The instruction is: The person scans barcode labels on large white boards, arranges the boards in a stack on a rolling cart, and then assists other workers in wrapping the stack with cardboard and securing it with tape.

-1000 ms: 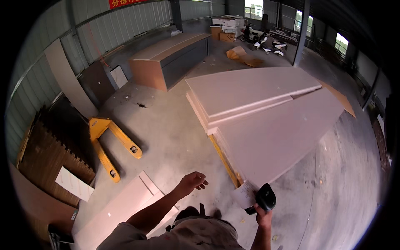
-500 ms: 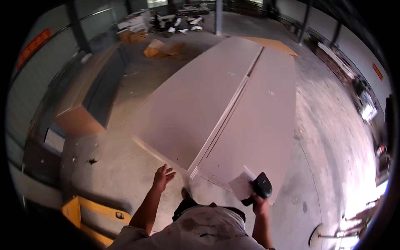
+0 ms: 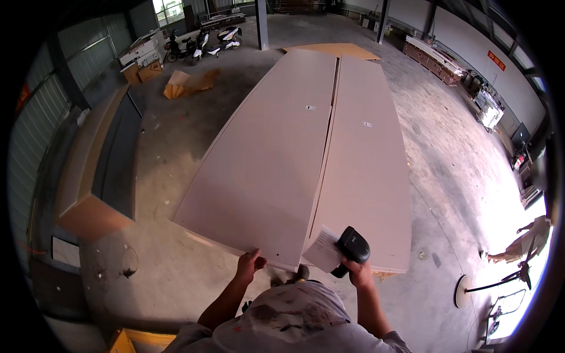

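Observation:
Two long pale boards lie side by side in front of me, with a narrow gap between them. My left hand (image 3: 251, 265) is closed on the near edge of the left board (image 3: 253, 176), its fingers near a small dark hole. In my right hand (image 3: 357, 272) is a black handheld scanner (image 3: 354, 245), held above the near end of the right board (image 3: 365, 182). A white printed sheet of paper (image 3: 323, 249) sticks out to the left of the scanner, apparently held by the same hand. Small white labels (image 3: 311, 107) are stuck on the boards.
A long box-like stack with brown sides (image 3: 94, 220) stands at left. Beyond lie crumpled cardboard (image 3: 189, 83) and parked scooters (image 3: 203, 47). Part of a yellow pallet jack (image 3: 138, 338) shows at lower left. A standing fan (image 3: 465, 291) and a person (image 3: 527, 241) are at right.
My left hand has moved from open air onto the left board's near edge and closed there. The scanner and paper have shifted slightly left, and my view has turned right.

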Tool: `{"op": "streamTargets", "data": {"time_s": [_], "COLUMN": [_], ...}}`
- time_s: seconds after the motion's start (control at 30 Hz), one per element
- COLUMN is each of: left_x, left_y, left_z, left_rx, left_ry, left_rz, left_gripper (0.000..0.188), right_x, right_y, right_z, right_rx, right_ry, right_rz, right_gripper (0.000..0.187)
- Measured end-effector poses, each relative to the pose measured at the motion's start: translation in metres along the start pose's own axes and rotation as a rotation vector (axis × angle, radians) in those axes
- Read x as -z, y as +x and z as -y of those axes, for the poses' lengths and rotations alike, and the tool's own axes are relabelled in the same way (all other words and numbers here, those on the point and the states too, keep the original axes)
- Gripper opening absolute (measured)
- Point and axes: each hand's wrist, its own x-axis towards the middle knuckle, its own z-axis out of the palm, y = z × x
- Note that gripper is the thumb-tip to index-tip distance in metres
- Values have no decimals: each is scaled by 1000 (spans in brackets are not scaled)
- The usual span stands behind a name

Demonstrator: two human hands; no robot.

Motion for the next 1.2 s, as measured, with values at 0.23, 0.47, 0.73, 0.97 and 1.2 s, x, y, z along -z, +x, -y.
{"op": "streamTargets", "data": {"time_s": [0.23, 0.47, 0.73, 0.97, 1.2], "left_x": [33, 110, 123, 86, 28], "left_y": [13, 28, 37, 17, 1], "left_z": [-4, -49, -72, -60, -26], "left_rx": [-11, -43, -57, -7, 127], "left_ry": [48, 104, 122, 134, 118], "left_rz": [27, -91, -182, -120, 115], "left_gripper": [35, 33, 38, 38, 43], "right_x": [-27, -10, -10, 2, -2], "right_y": [20, 11, 22, 21, 23], "right_z": [2, -16, -20, -24, -18], "right_rx": [93, -8, -122, -120, -102], "right_ry": [-110, 169, 242, 197, 232], "right_rz": [24, -81, 22, 9, 20], "right_gripper": [35, 44, 44, 46, 46]}}
